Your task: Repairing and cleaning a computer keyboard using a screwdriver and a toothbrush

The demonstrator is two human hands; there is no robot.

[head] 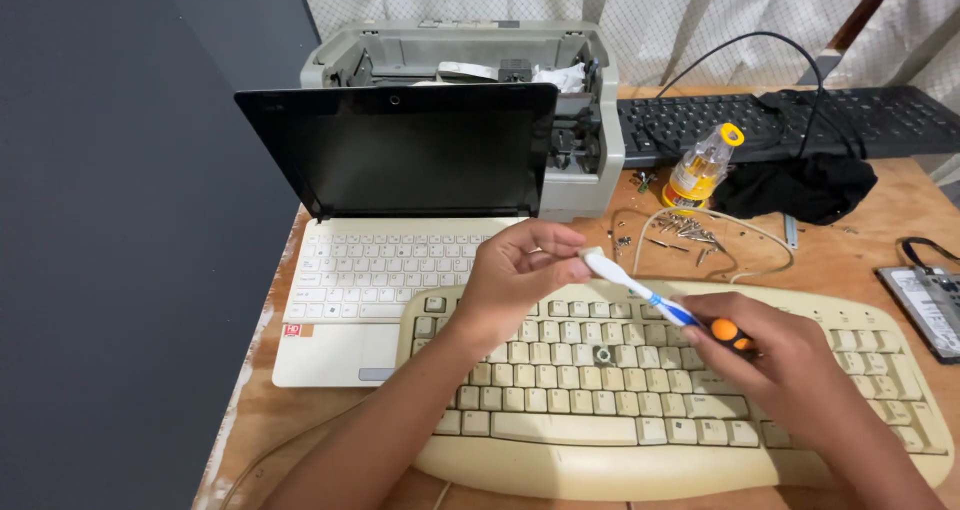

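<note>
Head view, looking down on a wooden table (860,255). The left hand (515,270) was raised over the curved beige keyboard (620,410), fingers curled, thumb and fingertips pinched on a small pale keycap (590,256), which touched the bristle end of a toothbrush. The right hand (775,355), at 3 o'clock from the left, had its fingers closed around the blue-and-white toothbrush (635,287) and an orange-and-black screwdriver handle (733,336), both held together. The brush slanted up toward 10 o'clock, head at the keycap. One key slot on the beige keyboard sat bare near its centre (603,355).

At 9 o'clock from the hands, a white laptop (370,270) lay open, screen dark, partly under the keyboard's left end. Behind it at 12 o'clock, a grey printer (470,60) with its cover off. At 1 o'clock: loose screws (690,232), a clear-and-yellow bit case (700,168), a black cloth (800,188), a black keyboard (790,120). A bare hard drive (925,305) lay at the right edge.
</note>
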